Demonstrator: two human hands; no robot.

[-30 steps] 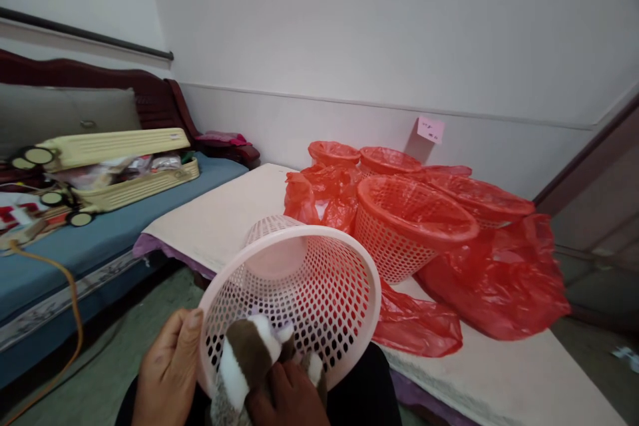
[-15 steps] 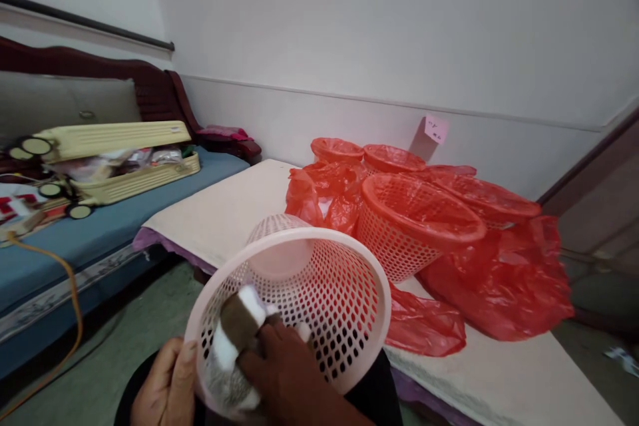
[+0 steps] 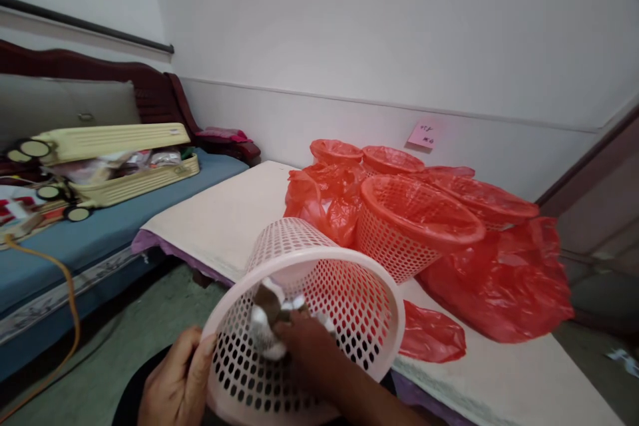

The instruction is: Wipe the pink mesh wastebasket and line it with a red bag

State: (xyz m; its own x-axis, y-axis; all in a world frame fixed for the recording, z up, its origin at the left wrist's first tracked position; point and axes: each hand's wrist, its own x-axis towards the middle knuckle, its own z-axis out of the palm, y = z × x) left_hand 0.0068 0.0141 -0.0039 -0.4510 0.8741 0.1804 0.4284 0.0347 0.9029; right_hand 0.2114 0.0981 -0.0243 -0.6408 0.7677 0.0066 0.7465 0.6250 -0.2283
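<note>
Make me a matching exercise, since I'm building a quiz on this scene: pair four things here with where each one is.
Things:
1. pink basket
2. brown and white cloth
3. pink note
4. yellow case

Places:
A. stuck on the wall
B. on the blue couch
C. inside the pink basket, in the right hand
D. tilted on the lap, its rim held by the left hand

Pairs: 1-D, 2-C, 3-A, 4-B
</note>
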